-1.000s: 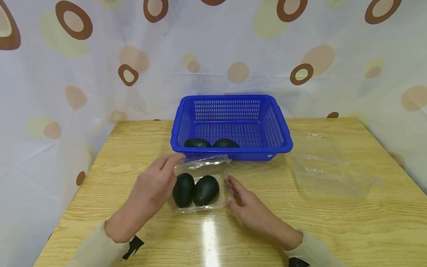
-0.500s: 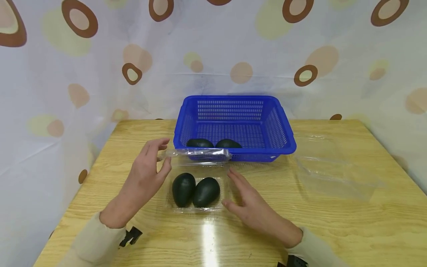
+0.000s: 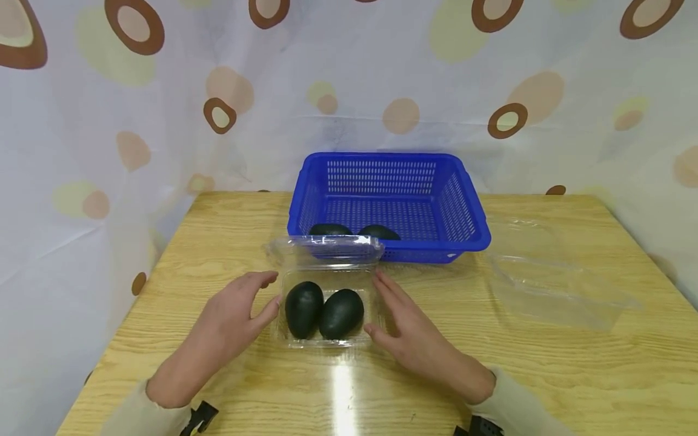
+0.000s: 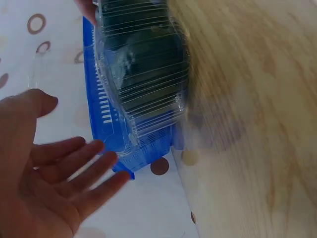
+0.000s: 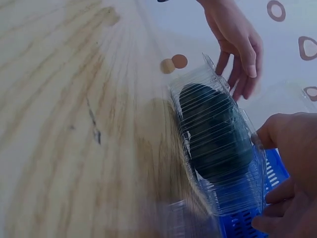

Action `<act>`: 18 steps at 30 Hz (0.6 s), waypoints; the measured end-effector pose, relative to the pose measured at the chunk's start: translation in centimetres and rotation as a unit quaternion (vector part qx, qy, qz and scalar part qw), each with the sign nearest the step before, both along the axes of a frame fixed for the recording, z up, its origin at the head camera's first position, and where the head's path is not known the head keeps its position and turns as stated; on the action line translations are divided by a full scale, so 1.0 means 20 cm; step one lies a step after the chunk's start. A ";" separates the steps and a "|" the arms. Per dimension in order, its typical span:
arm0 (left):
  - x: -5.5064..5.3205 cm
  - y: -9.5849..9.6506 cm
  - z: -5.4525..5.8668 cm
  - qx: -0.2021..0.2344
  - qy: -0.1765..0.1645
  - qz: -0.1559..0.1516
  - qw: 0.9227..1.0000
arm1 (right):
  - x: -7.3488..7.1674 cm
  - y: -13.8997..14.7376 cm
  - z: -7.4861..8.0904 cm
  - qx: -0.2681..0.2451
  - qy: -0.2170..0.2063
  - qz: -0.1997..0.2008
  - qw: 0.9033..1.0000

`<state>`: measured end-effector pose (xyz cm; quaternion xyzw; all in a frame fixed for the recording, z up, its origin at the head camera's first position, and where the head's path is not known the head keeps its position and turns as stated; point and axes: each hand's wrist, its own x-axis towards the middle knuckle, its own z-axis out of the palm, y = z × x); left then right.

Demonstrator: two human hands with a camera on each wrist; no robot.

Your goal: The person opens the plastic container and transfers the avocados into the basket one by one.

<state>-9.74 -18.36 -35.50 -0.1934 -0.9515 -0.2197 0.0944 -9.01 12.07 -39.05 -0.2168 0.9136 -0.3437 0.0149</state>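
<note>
My box (image 3: 327,344) sits at the centre of the frame on the table (image 3: 491,375), seemingly longer left to right, its near edge running almost level across the view. Its lid (image 3: 322,257) stands up from the far edge, pointing towards the top of the frame, before the basket (image 3: 389,244).

Two dark fruits lie side by side in the box: the left fruit (image 3: 304,310) has its long axis nearly up and down the frame, while the right fruit (image 3: 342,313) slants from lower left to upper right. I can't tell which ends are narrower.

At upper centre, the basket holds two more fruits (image 3: 330,230) along its near side, both lying lengthwise across the frame. A second box (image 3: 556,309), clear too, stands at the right with its lid raised.

My left hand (image 3: 228,312) is just beside the box's left side, thumb and fingers apart, holding nothing. My right hand (image 3: 410,336) touches the right side, thumb and fingers spread, not gripping.
</note>
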 end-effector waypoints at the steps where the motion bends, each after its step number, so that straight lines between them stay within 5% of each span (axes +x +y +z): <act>1: 0.01 0.00 -0.01 0.003 0.026 -0.026 0.999 | 0.00 0.00 0.00 0.002 0.003 -0.002 1.000; 4: 0.02 0.00 -0.04 -0.006 0.067 -0.105 0.992 | 0.02 -0.01 0.00 0.008 0.012 -0.007 1.000; 6: 0.02 0.01 -0.06 -0.022 0.047 -0.140 0.989 | 0.03 -0.01 0.00 0.017 0.019 -0.011 1.000; 9: 0.02 0.01 -0.07 -0.051 -0.003 -0.156 0.987 | 0.04 -0.02 0.00 0.032 0.037 -0.011 0.999; 18: -0.03 0.00 -0.06 -0.078 -0.050 -0.170 0.981 | 0.06 -0.01 0.03 0.071 0.078 0.000 0.994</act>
